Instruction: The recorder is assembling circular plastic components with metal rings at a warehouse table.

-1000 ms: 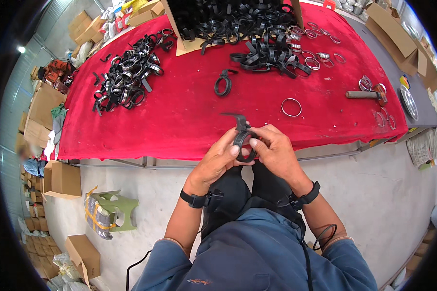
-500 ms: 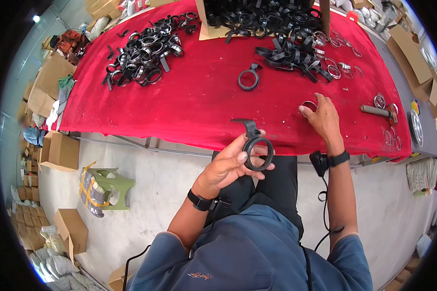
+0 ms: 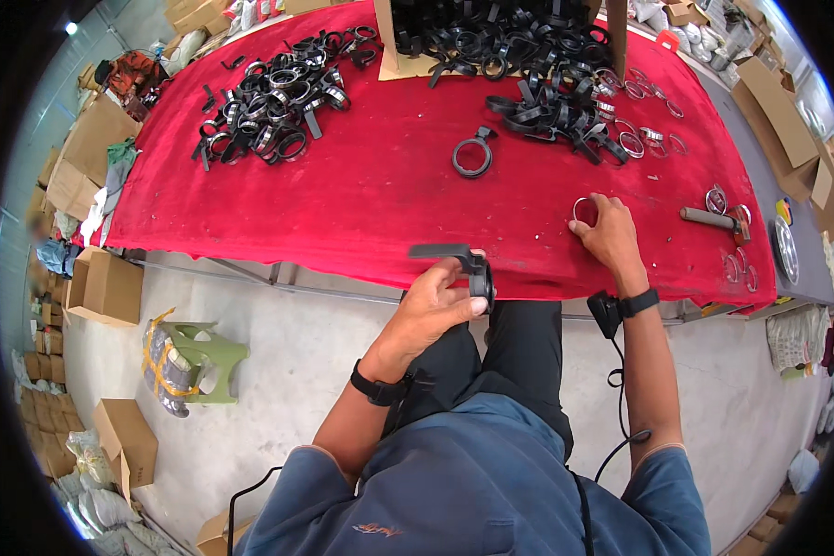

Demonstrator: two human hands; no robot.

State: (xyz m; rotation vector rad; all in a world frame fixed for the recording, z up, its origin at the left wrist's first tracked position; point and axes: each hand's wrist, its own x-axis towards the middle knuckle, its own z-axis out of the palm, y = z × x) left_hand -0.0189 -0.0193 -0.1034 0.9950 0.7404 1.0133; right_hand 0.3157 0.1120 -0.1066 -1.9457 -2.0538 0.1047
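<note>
My left hand (image 3: 433,309) is closed on a black ring with a flat side arm (image 3: 452,251), held up off the table's front edge. The ring is turned nearly edge-on, its arm pointing left. Over the red cloth, my right hand (image 3: 610,233) pinches a thin silver metal ring (image 3: 575,209) between thumb and fingers. The hand hides part of that ring. Farther back, a single black ring with a short arm (image 3: 473,157) lies on the cloth, apart from the heaps and touched by neither hand.
A heap of black rings (image 3: 273,107) lies at the far left. Another heap (image 3: 556,116) spreads before an open carton (image 3: 386,42) filled with them. Loose silver rings (image 3: 631,145) and a hammer (image 3: 709,218) lie on the right. A green stool (image 3: 215,357) stands on the floor at left.
My left hand has turned the black ring from face-on to nearly edge-on and shifted slightly left. The right hand has tilted the silver ring more upright.
</note>
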